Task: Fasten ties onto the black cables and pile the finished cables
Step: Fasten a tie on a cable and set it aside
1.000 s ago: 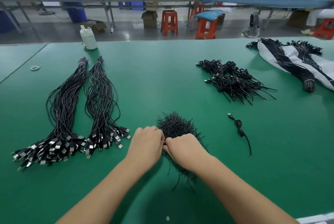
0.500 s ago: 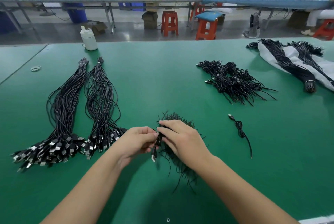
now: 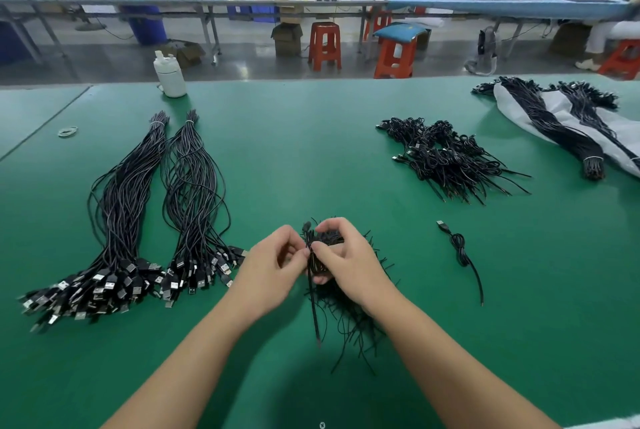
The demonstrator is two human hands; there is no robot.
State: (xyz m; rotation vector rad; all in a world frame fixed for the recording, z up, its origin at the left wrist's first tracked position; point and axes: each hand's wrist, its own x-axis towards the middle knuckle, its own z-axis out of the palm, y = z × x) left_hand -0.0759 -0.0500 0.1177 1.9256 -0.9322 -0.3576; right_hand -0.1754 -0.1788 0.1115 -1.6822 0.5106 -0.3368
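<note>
We see the left hand (image 3: pixel 273 266) and right hand (image 3: pixel 349 262) pinch a folded thin black cable (image 3: pixel 312 293); the heap of black wire ties (image 3: pixel 349 311) lies half hidden below them.

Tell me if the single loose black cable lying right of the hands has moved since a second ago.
No. The single loose black cable lies in the same spot and shape on the green table, below the pile of tied black cables.

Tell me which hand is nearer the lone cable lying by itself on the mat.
Right. The right hand is the closer one, with the lone cable off to its right; the left hand sits farther away, beyond the right hand. Both grip a folded cable.
</note>
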